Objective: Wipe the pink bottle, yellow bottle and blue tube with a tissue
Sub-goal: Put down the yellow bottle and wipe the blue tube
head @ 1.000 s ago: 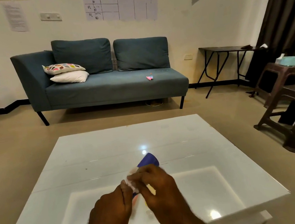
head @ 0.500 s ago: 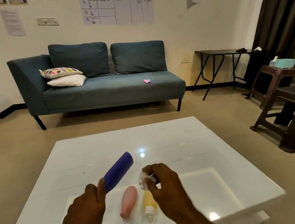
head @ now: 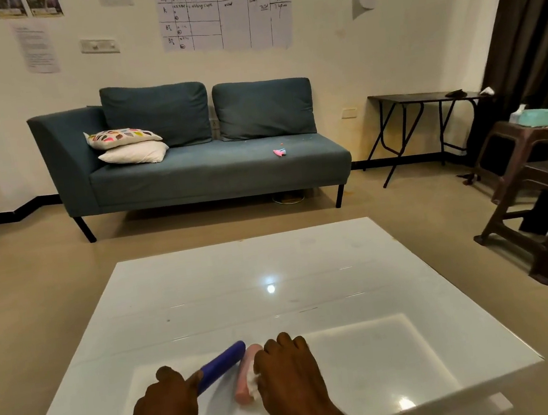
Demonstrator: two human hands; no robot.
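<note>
Slim pink plastic bottle (head: 245, 373) lying on the glossy white desk (head: 343, 278), my right hand (head: 288, 374) over it, fingers closed on a crumpled white tissue (head: 251, 379). Beside it, the dark blue cylindrical tube (head: 221, 365), gripped at its near end by my left hand (head: 168, 410).

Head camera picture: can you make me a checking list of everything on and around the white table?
Surface: white glossy table, lamp glare on it.
Job's things: blue tube low over the table; pink bottle lying beside it; tissue against the pink bottle; yellow bottle not visible.
Clutter: nothing seen on the table besides these.
Grips: left hand holds the blue tube's near end; right hand presses the tissue on the pink bottle.
Cables: nothing seen.
Surroundings: teal sofa with two pillows, folding table, brown stools, papers on wall.
</note>
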